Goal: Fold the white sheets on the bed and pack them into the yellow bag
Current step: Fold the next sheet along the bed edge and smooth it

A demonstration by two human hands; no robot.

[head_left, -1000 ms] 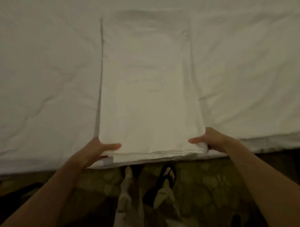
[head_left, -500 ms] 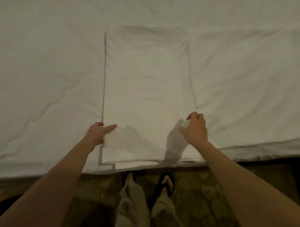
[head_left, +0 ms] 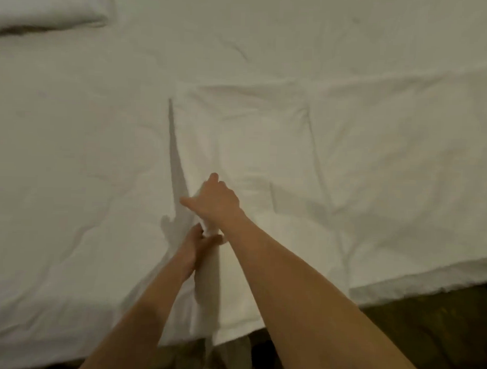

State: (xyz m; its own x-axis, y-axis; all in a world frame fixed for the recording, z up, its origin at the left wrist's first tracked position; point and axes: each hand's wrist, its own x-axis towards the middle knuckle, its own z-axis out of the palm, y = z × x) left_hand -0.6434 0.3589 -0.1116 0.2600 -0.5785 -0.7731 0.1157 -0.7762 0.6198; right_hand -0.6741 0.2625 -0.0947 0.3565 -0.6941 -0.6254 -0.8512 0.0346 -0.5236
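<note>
Both hands have left the sheet's near corners and come together over its left side, lifting that edge off the bed. Now the right hand reaches across at about 12 o'clock from the left hand, fingers curled round the raised fold of the sheet, thumb stuck out to 9 o'clock. Just below it, the left one pinches the same bunched edge, the cloth hanging down between the forearms toward 6 o'clock. What remains of the sheet lies flat on the bed, spreading off to 2 o'clock.

From where I stand, the risk is that the layers slip apart: the fold is gathered in a narrow bunch, and a pull to one side could skew the edges or drag the bedcover up with it, white on white being hard to part.

A pillow sits at 10 o'clock, well apart. Dark floor shows at 4 o'clock. I can't see the yellow bag anywhere, and nothing blocks the hands.
</note>
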